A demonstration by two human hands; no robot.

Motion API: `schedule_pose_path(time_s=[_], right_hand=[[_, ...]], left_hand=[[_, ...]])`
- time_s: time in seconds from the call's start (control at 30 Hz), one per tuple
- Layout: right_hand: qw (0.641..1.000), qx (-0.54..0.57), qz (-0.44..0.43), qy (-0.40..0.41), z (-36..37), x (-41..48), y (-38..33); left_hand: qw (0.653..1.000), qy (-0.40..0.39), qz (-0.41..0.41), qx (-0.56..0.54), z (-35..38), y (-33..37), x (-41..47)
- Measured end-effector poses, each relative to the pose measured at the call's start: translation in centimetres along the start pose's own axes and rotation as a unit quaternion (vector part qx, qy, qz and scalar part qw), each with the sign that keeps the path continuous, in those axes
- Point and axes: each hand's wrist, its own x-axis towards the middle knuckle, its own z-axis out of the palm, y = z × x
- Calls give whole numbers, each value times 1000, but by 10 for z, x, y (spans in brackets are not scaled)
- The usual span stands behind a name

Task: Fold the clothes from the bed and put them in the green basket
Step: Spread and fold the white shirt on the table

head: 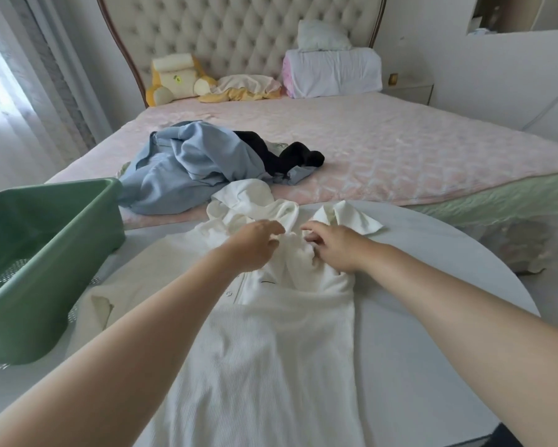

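A white ribbed garment (pixel 271 343) with buttons lies spread lengthwise on a round white table (pixel 432 285). Its top end is bunched at the far edge, and one sleeve (pixel 345 217) sticks out to the right. My left hand (pixel 255 243) pinches the bunched fabric near the collar. My right hand (pixel 332 246) grips the cloth just to the right of it. The green basket (pixel 45 227) stands on the table at the left, with no clothes visible in the part I see. On the bed (pixel 400 156) lie a crumpled light blue garment (pixel 181 169) and a black one (pixel 281 156).
Pillows and a folded white blanket (pixel 332 72) sit by the tufted headboard, with a yellow plush cushion (pixel 177 79) at the left. Curtains hang along the left wall. A nightstand (pixel 406 88) stands right of the bed.
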Motion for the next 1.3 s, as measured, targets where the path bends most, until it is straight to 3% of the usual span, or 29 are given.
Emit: schedule_pose_path(time_s=[0.07, 0.13, 0.27, 0.37, 0.43, 0.5, 0.57, 0.63, 0.7, 0.8, 0.9, 0.97, 1.07, 1.17, 1.23, 1.3], right_hand=[[999, -50, 11, -15, 2, 1, 7], [991, -130, 42, -2, -1, 0, 14], [943, -289, 163, 24, -9, -6, 28], [903, -362, 231, 13, -14, -8, 22], [891, -407, 191, 60, -12, -7, 11], [927, -350, 40, 131, -3, -4, 2], [975, -189, -79, 83, 9, -6, -9], [990, -121, -66, -12, 17, -10, -12], [979, -198, -18, -45, 19, -10, -3], [964, -251, 80, -31, 7, -9, 12], [922, -363, 135, -1, 3, -7, 3], [915, -394, 79, 44, 9, -6, -9], [964, -252, -61, 51, 24, -3, -34], [990, -130, -59, -17, 39, -2, -45], [985, -163, -23, -52, 40, -2, -39], [975, -213, 23, -67, 34, 1, -36]], left_hand=[[996, -82, -40, -24, 10, 3, 6], [988, -135, -74, 34, 15, -12, 13], [962, -186, -153, 125, 12, -38, 15], [972, -108, -163, 130, 19, -37, 14], [978, -15, -121, 169, 25, -33, 13], [973, 56, -75, 212, 27, -25, 7], [983, 37, -59, 171, 29, -17, 2], [988, -58, -71, 122, 32, -11, -3], [984, -116, -69, 116, 33, -9, -7], [991, -53, -17, 124, 33, -14, -11], [986, 16, -11, 165, 33, -16, -16], [987, -54, -53, 139, 35, -14, -21], [989, -119, -50, 66, 34, -14, -29], [998, -38, -18, -54, 28, -26, -36], [996, 43, -34, -76, 20, -43, -42], [993, 87, -79, -27, 8, -67, -55]])
